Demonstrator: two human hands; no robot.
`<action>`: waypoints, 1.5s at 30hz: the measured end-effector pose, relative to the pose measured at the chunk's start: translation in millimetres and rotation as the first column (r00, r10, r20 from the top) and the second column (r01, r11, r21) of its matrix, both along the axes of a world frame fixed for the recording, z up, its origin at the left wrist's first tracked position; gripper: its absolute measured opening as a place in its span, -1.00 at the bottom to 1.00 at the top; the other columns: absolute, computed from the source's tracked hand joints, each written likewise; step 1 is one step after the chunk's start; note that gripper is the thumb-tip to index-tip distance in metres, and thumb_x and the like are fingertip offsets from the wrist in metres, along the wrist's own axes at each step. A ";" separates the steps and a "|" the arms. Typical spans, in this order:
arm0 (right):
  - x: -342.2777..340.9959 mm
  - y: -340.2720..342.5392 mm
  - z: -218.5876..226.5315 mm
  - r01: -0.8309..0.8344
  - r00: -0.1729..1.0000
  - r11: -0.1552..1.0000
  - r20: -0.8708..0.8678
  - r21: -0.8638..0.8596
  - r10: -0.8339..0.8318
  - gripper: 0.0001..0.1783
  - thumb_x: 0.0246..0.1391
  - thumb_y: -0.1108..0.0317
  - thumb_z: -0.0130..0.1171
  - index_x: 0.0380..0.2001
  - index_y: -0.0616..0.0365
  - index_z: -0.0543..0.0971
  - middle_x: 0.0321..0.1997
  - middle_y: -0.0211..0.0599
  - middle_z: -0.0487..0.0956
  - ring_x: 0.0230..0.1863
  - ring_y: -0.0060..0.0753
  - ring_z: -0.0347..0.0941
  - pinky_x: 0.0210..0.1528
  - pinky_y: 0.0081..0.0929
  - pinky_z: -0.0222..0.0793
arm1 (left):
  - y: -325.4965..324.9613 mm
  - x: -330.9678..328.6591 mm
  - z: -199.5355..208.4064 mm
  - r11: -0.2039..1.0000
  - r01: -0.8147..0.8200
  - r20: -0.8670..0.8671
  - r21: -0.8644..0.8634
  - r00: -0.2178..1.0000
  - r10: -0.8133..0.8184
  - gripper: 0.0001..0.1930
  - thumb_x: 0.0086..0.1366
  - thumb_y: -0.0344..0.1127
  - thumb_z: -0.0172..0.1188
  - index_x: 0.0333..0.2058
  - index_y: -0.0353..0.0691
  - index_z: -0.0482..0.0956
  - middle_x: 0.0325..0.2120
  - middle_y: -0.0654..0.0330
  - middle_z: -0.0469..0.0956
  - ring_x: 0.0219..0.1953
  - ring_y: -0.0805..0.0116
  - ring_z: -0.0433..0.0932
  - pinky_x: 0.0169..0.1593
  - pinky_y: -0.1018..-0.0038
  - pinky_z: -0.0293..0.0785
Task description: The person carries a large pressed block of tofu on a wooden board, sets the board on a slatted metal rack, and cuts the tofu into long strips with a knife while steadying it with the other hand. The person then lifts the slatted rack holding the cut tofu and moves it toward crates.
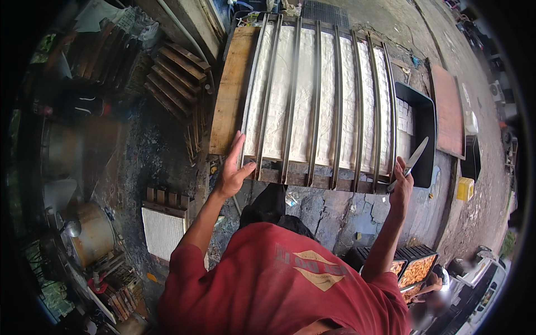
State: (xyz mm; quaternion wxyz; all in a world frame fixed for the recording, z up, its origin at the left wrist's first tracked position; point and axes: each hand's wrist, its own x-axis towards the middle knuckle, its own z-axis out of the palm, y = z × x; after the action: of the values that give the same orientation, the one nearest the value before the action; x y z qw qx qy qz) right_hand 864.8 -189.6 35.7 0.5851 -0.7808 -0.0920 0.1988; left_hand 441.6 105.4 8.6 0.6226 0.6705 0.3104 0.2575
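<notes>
In front of me lies a wide slab covered in wrinkled white cloth [301, 95], with several long metal bars [316, 100] laid across it from far to near. At the near left corner my left hand [229, 174] is open, its fingers stretched along the outermost left bar and its thumb apart. My right hand [401, 187] is closed round the handle of a knife [417, 153] at the near right corner, beside the outermost right bar. The blade points away from me and slightly right, over a black tray.
Right of the slab, the black tray [425, 111] holds white blocks [404, 117]. A wooden board [234, 89] borders the slab's left side. Stacked wooden frames [178, 78] stand further left. At lower right, another person's arm [430, 287] reaches to black crates [420, 254] of orange-brown pieces.
</notes>
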 end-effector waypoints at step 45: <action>-46.1 574.5 -16.9 -0.157 0.706 0.971 0.667 -0.181 0.238 -0.79 0.17 0.28 0.35 -0.18 0.11 0.76 -0.24 -0.06 0.76 -0.16 -0.10 0.75 -0.08 -0.30 0.61 | 257.6 177.8 -20.4 0.591 0.356 -0.372 0.724 0.923 -0.101 -0.37 0.55 -0.11 -0.09 0.40 -0.47 0.22 0.45 -0.16 0.20 0.56 -0.07 0.01 0.51 -0.20 -0.05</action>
State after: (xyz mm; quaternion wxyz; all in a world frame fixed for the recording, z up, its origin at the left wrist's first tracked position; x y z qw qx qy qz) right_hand 818.7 384.9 18.8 0.4411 -0.8156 -0.3728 -0.0362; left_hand 619.5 363.1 -11.8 0.2451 0.9378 0.1662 0.1812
